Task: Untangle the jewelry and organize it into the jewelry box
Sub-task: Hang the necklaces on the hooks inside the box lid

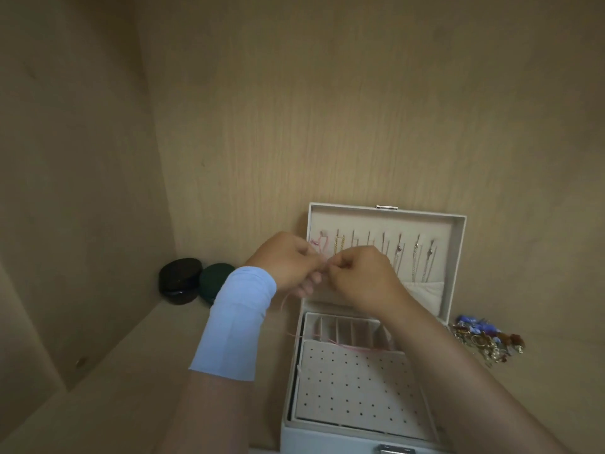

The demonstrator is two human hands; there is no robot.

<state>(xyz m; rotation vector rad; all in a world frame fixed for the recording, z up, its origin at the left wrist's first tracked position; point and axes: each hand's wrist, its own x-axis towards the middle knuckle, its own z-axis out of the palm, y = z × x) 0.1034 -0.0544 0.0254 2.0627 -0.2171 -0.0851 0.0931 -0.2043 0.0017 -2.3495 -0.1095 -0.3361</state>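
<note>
A white jewelry box point(456, 257) stands open on a wooden shelf, its lid upright with several necklaces hanging on hooks. My left hand point(288, 262) and my right hand point(363, 276) meet in front of the lid, both pinching a thin pink cord point(352, 347). The cord trails down from my hands and lies across the box's divided tray and its dotted earring panel point(353, 388). A pale blue band wraps my left wrist. A tangled heap of jewelry point(484, 339) with blue and brown pieces lies on the shelf right of the box.
Two small rounded cases, one dark brown point(178, 280) and one dark green point(214, 281), sit in the shelf's back left corner. Wooden walls close in the back and the left side.
</note>
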